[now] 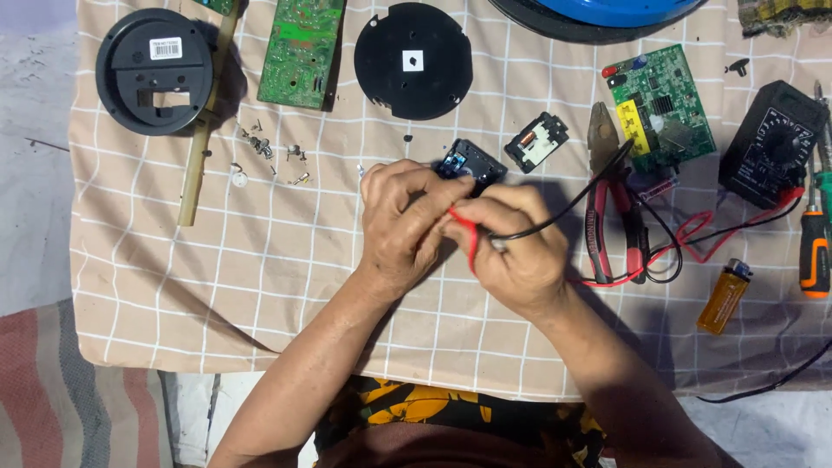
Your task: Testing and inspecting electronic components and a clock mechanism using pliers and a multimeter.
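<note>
While the left hand (400, 221) grips a small black module with a blue part (469, 164), the right hand (513, 247) closes on the red probe (469, 243) and black probe lead (555, 221), both near the centre of the checked cloth (260, 260). At 3 o'clock lie red-handled pliers (607, 217); beyond them, a black multimeter (771, 143). At 1 o'clock sits a green circuit board (667, 108).

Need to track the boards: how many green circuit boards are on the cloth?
2. One green circuit board lies at top centre-left; the other lies right, beside the pliers. More may be hidden beyond the frame.
</note>
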